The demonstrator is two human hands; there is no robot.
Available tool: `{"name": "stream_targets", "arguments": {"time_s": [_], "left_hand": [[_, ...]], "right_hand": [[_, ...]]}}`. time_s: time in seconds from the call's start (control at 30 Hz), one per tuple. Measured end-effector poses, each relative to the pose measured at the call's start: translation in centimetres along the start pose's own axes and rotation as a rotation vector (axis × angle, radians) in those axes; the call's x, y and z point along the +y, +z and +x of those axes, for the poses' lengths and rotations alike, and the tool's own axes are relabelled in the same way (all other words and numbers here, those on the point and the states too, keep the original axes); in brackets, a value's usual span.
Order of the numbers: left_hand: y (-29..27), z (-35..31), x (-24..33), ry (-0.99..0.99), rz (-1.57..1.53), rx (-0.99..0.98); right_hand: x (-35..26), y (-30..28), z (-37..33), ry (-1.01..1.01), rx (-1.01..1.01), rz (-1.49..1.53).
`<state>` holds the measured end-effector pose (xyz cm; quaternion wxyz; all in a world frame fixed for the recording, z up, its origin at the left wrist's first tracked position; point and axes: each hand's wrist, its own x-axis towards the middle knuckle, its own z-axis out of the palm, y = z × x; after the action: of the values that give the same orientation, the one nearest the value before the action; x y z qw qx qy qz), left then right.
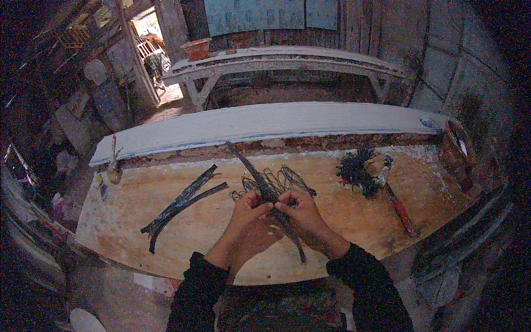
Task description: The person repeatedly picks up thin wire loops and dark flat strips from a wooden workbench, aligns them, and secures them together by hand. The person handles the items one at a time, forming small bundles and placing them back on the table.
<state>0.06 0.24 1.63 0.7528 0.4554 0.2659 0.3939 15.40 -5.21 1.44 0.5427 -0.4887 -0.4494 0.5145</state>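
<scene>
Over the middle of the wooden board, my left hand (246, 213) and my right hand (301, 213) meet at the fingertips. Both pinch a long, dark, narrow strip (251, 170) that slants from far left to near right; its exact material is too dim to tell. Just beyond my fingers lies a tangle of thin dark wire or cord (285, 178). Several flat black strips (182, 202) rest in a loose pile to the left. On the right sit a bushy dark bundle (355, 170) and, beside it, a tool with a red handle (400, 211), maybe a hammer.
The wooden board (133, 205) spans the near side, with a raised whitish plank (265, 123) along its far edge. A brown bowl-like container (458, 149) stands at the right end. Farther back are a long bench (287, 54), a reddish basin (197, 48) and a bright doorway.
</scene>
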Motion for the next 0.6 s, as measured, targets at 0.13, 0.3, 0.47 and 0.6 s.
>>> {"name": "stream_targets", "arguments": {"time_s": [0.13,0.3,0.47,0.6], "left_hand": [[-1.8,1.4,-1.6,0.066,0.251,0.056],[-1.5,1.1,-1.3,-0.039,0.168,0.136],[-1.0,0.7,-1.1,-0.030,0.096,0.135],[-0.7,0.4,-1.3,-0.025,0.069,0.184]], "right_hand": [[1.0,0.1,0.4,-0.056,0.030,0.046],[0.9,-0.4,0.6,-0.077,0.024,-0.064],[1.9,-0.9,1.1,-0.074,-0.043,0.018],[0.8,-0.3,0.1,0.010,-0.053,0.108]]}}
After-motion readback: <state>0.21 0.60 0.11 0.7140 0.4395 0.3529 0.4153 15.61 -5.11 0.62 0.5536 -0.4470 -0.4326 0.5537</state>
